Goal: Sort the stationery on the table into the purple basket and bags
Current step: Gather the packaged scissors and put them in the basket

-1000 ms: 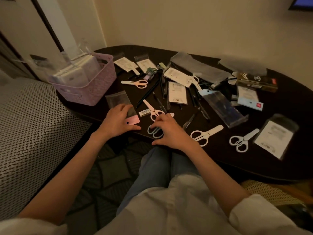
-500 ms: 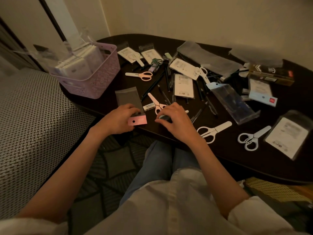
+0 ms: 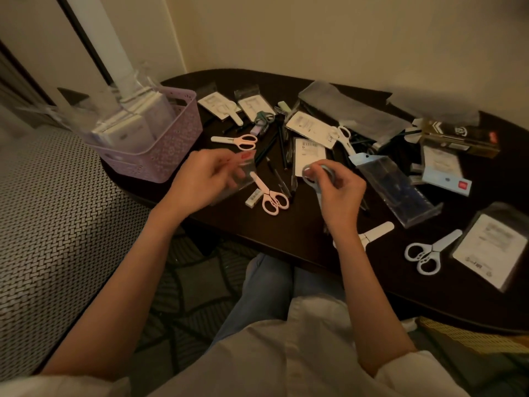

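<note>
My left hand (image 3: 204, 179) holds a clear plastic bag with a pink top (image 3: 243, 170) lifted above the dark table (image 3: 286, 233). My right hand (image 3: 337, 190) grips pale blue scissors (image 3: 313, 174) by the handle rings, raised off the table; their blades are hidden behind the hand. The purple basket (image 3: 160, 156) stands at the table's left end, filled with bagged items. Pink scissors (image 3: 270, 194) lie between my hands. Another pink pair (image 3: 239, 141) lies near the basket. White scissors (image 3: 426, 252) lie at the right, and a second white pair (image 3: 373, 234) shows beside my right wrist.
Empty and filled clear bags, pens and label cards (image 3: 309, 151) clutter the table's middle and back. A clear pen case (image 3: 398, 190) lies right of my hand, a bagged card (image 3: 492, 250) at the far right. A small eraser (image 3: 253, 197) sits near the front edge. A patterned bed (image 3: 51, 213) is left.
Both hands rose from the table: the left lifted the pink-topped bag, the right picked up the pale blue scissors. The camera tilted slightly.
</note>
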`<action>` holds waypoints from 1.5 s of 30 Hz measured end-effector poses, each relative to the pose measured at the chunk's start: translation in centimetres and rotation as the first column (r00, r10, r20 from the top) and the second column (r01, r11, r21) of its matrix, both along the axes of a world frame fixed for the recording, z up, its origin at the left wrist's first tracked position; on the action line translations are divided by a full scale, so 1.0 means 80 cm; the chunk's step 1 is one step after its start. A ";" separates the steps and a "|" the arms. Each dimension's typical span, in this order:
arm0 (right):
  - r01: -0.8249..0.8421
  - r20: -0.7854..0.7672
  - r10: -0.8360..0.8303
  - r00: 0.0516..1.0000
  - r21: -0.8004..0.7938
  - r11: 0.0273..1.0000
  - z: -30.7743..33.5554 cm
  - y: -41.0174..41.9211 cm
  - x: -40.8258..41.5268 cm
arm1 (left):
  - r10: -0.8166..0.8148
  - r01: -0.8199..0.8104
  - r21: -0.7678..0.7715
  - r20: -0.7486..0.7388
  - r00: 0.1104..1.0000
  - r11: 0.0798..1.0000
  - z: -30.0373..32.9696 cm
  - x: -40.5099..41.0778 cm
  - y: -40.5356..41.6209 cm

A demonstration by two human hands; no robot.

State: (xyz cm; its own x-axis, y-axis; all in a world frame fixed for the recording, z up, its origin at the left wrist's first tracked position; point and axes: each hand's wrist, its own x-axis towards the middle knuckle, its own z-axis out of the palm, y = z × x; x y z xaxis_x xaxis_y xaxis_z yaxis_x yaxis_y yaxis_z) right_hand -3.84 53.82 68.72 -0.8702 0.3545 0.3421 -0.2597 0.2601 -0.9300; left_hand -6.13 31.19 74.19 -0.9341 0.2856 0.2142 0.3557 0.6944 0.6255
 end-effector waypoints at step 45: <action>-0.243 0.222 0.258 0.940 -0.096 0.965 0.026 0.024 -0.010 | 0.245 -0.405 0.781 0.325 0.914 0.476 -0.012 -0.016 0.052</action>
State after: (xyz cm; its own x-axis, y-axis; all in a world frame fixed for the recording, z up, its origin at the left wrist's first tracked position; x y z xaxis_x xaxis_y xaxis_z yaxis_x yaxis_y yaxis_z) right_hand -4.64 55.72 70.83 -0.9860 0.1298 0.1044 -0.0845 0.1501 -0.9851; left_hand -7.39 35.34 73.26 -0.9612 -0.2736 0.0339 0.0665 -0.1110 0.9916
